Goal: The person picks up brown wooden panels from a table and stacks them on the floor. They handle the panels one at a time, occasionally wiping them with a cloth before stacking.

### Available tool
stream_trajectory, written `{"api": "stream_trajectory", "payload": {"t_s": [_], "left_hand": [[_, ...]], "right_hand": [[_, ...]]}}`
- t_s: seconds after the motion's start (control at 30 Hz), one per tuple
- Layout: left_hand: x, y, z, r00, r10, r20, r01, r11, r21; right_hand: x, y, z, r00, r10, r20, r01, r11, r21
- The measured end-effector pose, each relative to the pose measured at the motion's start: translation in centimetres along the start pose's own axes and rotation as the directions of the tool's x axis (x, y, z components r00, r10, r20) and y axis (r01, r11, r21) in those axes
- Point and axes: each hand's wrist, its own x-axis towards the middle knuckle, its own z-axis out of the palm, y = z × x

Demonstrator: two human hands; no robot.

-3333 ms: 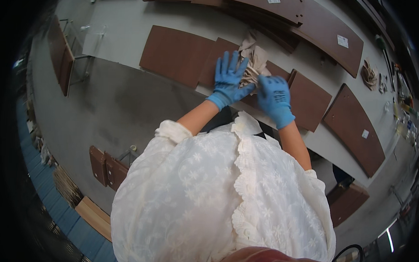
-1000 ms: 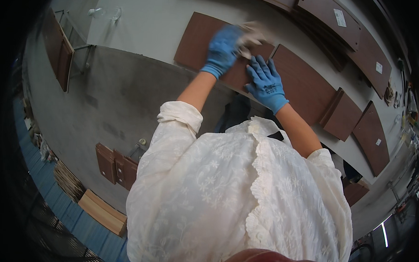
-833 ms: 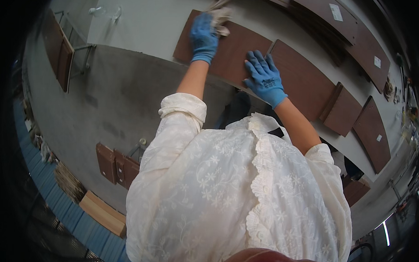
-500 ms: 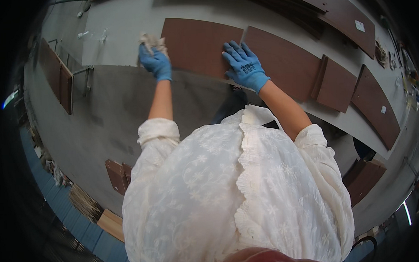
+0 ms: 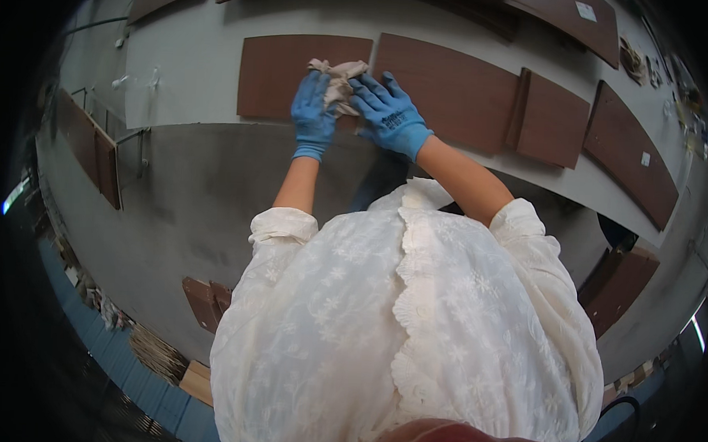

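Note:
A dark brown wooden panel [image 5: 269,74] lies flat on the pale worktop. Over its right part, my left hand [image 5: 314,117], in a blue glove, holds a crumpled beige rag [image 5: 342,76] against the surface. Close beside the rag, at the panel's right end, rests my right hand [image 5: 390,117], also gloved in blue. Its fingers are stretched out and partly spread, with the fingertips near or touching the rag's edge; I cannot tell which. Part of the panel is hidden under the hands and rag.
A longer brown panel [image 5: 452,84] lies just right, with a smaller board [image 5: 556,123] and a tapered panel [image 5: 633,149] beyond. More boards [image 5: 575,22] sit along the far side. Clear plastic [image 5: 140,85] lies at the left. Brown pieces [image 5: 203,301] stand below, near my left side.
My left hand has carried the rag rightward across the panel, from its left edge to beside my right hand. The right hand stays at the panel's right end. The whole view has shifted slightly.

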Motion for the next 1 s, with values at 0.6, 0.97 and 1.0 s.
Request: {"api": "stream_trajectory", "payload": {"t_s": [0.6,0.97,1.0], "left_hand": [[-0.1,-2.6,-1.4,0.999,0.046,-0.012,-0.04,0.953,0.301],[0.2,-14.1,-10.2,0.42,-0.888,-0.186,0.715,0.451,-0.534],[0.8,-13.6,-10.0,0.537,-0.808,-0.244,0.578,0.563,-0.591]], "right_hand": [[-5.8,4.4,-2.8,0.948,0.261,-0.181,-0.272,0.962,-0.039],[0.2,-2.2,1.2,0.993,-0.062,0.104,0.061,0.998,0.01],[0.4,-2.0,0.6,0.993,-0.068,0.093,0.062,0.996,0.064]]}}
